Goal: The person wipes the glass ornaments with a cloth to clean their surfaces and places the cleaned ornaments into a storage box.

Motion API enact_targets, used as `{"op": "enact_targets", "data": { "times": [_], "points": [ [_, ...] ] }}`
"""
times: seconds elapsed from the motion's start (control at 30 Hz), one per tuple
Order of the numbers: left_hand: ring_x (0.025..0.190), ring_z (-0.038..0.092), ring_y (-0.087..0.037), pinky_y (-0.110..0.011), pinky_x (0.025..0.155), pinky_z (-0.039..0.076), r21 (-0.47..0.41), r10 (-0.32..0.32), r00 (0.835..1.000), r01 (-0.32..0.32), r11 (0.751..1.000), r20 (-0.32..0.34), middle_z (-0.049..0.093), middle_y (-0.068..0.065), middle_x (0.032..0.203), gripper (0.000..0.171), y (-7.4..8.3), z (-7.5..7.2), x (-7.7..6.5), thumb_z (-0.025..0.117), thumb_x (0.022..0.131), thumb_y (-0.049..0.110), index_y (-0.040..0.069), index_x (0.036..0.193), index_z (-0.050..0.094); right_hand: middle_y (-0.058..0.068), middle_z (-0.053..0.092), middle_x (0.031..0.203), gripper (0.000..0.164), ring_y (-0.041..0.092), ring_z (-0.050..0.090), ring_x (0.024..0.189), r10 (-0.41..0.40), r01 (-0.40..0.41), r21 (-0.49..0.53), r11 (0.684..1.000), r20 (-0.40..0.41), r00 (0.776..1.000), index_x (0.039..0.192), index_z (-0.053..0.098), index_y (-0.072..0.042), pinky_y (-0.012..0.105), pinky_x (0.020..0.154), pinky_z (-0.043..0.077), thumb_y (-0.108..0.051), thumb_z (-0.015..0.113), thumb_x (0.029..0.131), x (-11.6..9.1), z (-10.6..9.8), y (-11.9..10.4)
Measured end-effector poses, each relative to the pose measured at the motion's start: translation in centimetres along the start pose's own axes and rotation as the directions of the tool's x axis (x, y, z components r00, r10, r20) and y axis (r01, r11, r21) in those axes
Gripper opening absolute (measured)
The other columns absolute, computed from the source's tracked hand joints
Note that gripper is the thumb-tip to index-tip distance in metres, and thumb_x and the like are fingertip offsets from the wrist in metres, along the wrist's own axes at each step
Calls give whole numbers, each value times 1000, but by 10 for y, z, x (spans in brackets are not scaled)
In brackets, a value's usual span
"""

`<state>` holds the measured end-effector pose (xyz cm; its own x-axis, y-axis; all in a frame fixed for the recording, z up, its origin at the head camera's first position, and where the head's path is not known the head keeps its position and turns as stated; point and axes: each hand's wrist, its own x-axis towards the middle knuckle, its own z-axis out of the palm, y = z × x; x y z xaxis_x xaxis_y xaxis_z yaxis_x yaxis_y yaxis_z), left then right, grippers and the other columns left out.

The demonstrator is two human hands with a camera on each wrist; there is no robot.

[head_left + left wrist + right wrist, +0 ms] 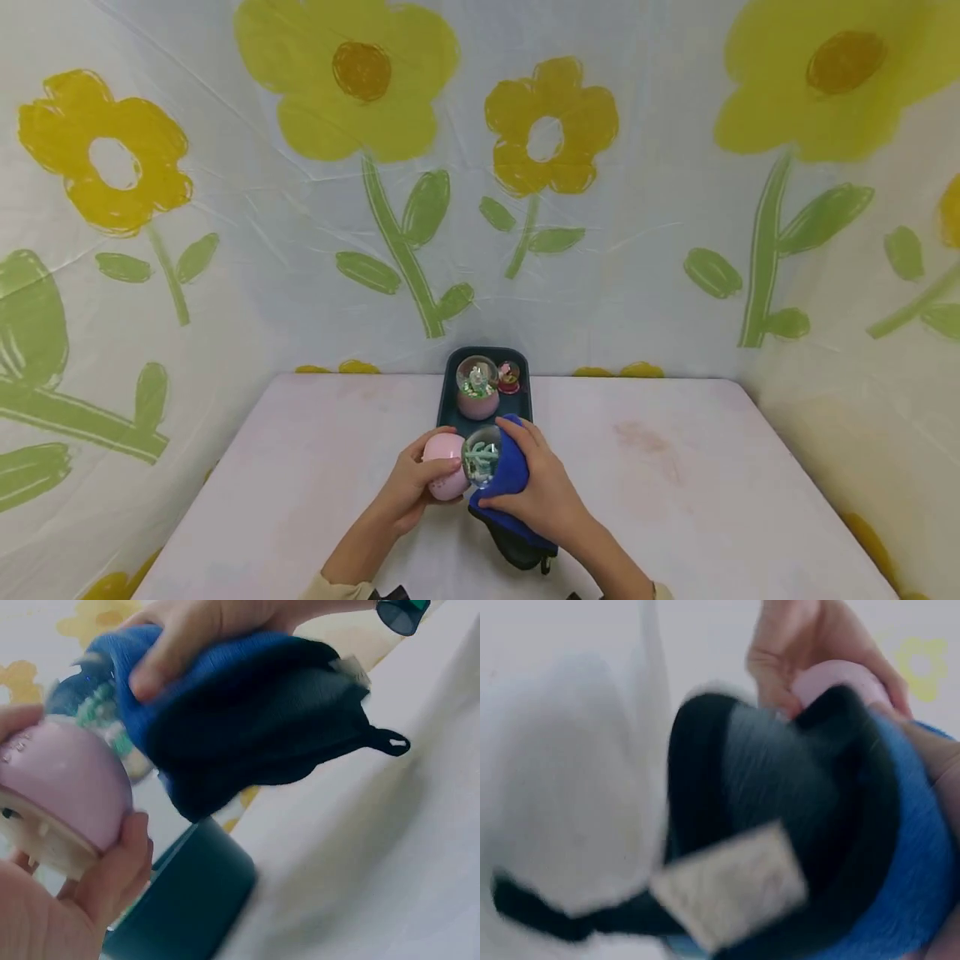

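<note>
A snow globe with a pink base (442,457) and a clear glass ball (480,457) lies tipped sideways between the hands, its ball toward the right. The left hand (405,487) grips the base, thumb across its front. Around the far side of the ball, the right hand (551,492) holds a blue cloth mitt (513,462), pressing it to the glass. The mitt's dark open end (262,727) hangs down, with a loop at its tip. In the right wrist view a pale tag (731,889) shows on the mitt. The base's underside faces the left palm.
A dark green tray (450,367) stands behind the hands on the white-covered table (337,442). In it are another pink-based snow globe (477,392) and a small red-based one (508,379). A flower-printed cloth (637,250) hangs behind and at the sides.
</note>
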<state>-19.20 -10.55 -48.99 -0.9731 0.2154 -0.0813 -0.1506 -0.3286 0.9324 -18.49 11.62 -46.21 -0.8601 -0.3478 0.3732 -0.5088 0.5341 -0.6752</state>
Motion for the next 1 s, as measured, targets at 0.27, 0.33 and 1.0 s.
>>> {"op": "enact_targets", "data": {
  "times": [0.27,0.33,1.0],
  "points": [
    [101,54,-33,-45,69,56,245,88,995,-74,967,-49,49,-18,124,59,9,4,-5,81,77,18,9,130,56,15,35,146,93,37,67,87,-140,176,-399,900,118,983,142,46,-28,46,70,57,-39,92,62,2,-6,-12],
    [99,54,-33,-44,69,56,285,85,996,-71,956,-36,49,-18,124,58,9,4,-7,83,75,16,9,128,58,14,36,146,93,35,66,88,-124,190,-397,898,186,975,142,46,-29,47,69,57,-44,91,62,2,-9,-13],
    [104,52,-31,-42,78,53,208,23,969,-76,975,245,54,-15,118,55,19,-10,2,77,76,10,4,126,55,6,55,123,59,30,56,106,-11,-155,388,909,393,920,136,48,-32,43,78,53,-36,73,83,15,-14,13]
  ]
}}
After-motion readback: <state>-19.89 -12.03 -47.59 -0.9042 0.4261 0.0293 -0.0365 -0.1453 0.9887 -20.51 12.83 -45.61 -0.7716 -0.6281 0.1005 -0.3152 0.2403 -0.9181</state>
